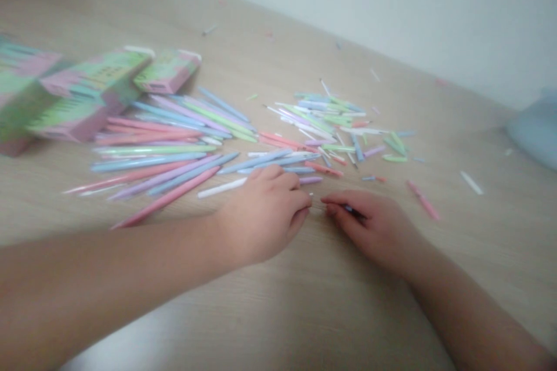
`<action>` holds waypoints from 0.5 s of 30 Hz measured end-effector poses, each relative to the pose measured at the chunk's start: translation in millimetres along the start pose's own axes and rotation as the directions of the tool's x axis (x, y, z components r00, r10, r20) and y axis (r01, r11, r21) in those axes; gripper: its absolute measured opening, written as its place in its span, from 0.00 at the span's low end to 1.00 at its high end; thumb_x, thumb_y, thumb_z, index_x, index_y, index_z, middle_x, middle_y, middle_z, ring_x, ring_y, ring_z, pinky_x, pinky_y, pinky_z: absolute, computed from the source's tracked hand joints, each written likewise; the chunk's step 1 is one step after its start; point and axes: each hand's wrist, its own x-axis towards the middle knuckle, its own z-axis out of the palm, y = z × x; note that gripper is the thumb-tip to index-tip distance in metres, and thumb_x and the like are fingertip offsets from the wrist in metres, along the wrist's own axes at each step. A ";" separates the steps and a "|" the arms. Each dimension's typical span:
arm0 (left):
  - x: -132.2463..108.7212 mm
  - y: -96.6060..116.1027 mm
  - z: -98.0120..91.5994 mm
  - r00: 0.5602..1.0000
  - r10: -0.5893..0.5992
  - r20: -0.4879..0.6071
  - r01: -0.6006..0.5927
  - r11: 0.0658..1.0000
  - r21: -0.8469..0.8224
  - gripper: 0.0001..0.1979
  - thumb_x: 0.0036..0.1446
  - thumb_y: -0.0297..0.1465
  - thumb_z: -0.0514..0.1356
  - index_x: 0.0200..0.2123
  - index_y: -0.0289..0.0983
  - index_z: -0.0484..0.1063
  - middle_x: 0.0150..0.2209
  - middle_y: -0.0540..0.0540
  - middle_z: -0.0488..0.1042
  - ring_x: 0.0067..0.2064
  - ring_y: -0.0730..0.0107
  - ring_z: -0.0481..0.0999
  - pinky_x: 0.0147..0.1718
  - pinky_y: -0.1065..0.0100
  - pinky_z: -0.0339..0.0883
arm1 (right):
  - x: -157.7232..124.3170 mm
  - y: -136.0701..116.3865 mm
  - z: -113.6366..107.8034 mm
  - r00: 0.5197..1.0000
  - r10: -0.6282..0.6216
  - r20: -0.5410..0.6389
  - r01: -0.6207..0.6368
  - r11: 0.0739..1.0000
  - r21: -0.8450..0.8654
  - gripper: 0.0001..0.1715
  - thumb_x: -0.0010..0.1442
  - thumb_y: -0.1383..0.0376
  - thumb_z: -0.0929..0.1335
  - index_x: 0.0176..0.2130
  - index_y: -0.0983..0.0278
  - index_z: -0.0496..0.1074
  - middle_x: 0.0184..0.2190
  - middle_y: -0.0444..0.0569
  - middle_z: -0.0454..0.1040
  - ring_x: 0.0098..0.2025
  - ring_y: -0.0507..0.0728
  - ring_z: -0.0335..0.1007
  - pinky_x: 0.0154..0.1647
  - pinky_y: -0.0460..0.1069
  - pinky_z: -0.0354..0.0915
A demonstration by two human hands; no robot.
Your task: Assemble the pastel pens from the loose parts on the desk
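Note:
My left hand (265,214) is closed, thumb and fingers pinched together, just in front of the pens; a tiny white tip shows at its fingertips, too small to name. Facing it across a small gap, my right hand (374,220) pinches something thin and dark, mostly hidden by the fingers. Pastel pen barrels (165,165) in pink, blue, green, purple and white lie in a loose pile left of and beyond my left hand. Farther back sits a heap of thin refills and small pen parts (322,116). The view is blurred.
Several green and pink boxes (167,71) stand at the left on the wooden table (304,313). A pink pen part (423,200) and a white piece (471,182) lie at the right. A pale bluish object (535,130) is at the right edge, near the wall.

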 end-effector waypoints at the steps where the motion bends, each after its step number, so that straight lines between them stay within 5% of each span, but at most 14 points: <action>1: 0.1 0.2 -0.1 1.000 -0.003 0.000 0.003 1.000 0.002 0.13 0.72 0.35 0.57 0.41 0.44 0.83 0.38 0.46 0.75 0.46 0.54 0.71 0.48 0.53 0.65 | -0.5 1.1 -0.6 1.000 0.012 -0.014 -0.012 1.000 0.005 0.14 0.74 0.62 0.67 0.53 0.52 0.80 0.47 0.43 0.86 0.45 0.59 0.82 0.46 0.53 0.74; 8: 0.9 -0.2 1.1 1.000 -0.019 -0.003 0.019 1.000 0.003 0.12 0.72 0.35 0.57 0.42 0.43 0.82 0.40 0.45 0.77 0.48 0.52 0.72 0.50 0.51 0.66 | -0.2 0.3 2.7 0.998 -0.051 0.041 0.053 0.997 -0.057 0.18 0.73 0.67 0.63 0.57 0.58 0.77 0.53 0.48 0.83 0.53 0.62 0.80 0.55 0.59 0.73; 15: 0.2 -0.1 1.9 0.999 -0.026 -0.025 0.026 1.000 0.015 0.11 0.71 0.35 0.58 0.45 0.41 0.81 0.43 0.44 0.77 0.50 0.50 0.72 0.54 0.48 0.67 | -0.4 -5.8 4.1 0.995 -0.052 0.086 0.062 0.990 -0.129 0.18 0.75 0.66 0.62 0.57 0.59 0.76 0.52 0.49 0.84 0.50 0.63 0.81 0.51 0.59 0.74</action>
